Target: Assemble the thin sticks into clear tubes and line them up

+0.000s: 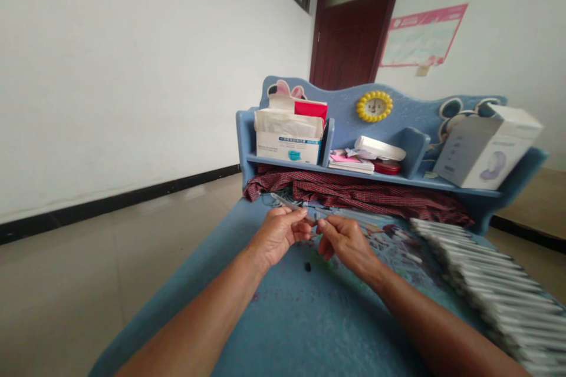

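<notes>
Both hands meet over the blue desk [283, 318], just in front of a red checked cloth [354, 191]. My left hand [276, 235] is closed in a pinch on a thin pale pen-like piece [286, 202] that slants up and to the left. My right hand [347, 241] is closed too, pinching the other end of a small part where the two hands touch; what it holds is too small to make out. A small dark bit [308, 267] lies on the desk below the hands.
A long row of several white pen-like pieces [481, 277] lies along the desk's right side. The blue shelf [336, 171] behind carries a mask box [287, 141], papers, a white box [486, 147] and a yellow clock [374, 106]. A tiled floor lies to the left.
</notes>
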Motion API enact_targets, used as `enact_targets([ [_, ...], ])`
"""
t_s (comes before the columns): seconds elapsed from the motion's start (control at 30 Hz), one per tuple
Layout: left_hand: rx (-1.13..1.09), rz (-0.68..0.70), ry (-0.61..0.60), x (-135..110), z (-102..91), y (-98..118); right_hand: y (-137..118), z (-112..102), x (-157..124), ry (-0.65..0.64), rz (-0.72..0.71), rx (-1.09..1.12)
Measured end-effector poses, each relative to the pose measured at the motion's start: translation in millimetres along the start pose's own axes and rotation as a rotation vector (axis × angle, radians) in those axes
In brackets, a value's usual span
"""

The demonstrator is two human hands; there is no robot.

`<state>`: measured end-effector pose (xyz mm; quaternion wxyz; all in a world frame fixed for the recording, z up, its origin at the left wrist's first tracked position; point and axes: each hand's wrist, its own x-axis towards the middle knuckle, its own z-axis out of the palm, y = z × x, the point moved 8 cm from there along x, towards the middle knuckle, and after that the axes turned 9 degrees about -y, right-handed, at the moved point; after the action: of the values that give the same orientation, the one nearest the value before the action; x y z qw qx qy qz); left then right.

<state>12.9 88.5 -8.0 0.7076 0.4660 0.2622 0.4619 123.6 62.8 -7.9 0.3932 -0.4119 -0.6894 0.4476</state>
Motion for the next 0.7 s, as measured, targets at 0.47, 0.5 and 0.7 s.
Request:
enact_targets([
  [0.47,0.040,0.006,-0.002,-0.4,1.3,0.6,-2.2,-0.6,-1.4,0.031,0.005,0.017],
  [0.5,0.040,0.006,-0.003,-0.5,1.3,0.5,-1.9,-0.2,-1.3,0.028,0.006,0.017],
  [0.7,0.048,0.003,0.000,0.3,-0.8,-0.2,1.1,3.0,-0.7,-0.002,0.025,0.016],
])
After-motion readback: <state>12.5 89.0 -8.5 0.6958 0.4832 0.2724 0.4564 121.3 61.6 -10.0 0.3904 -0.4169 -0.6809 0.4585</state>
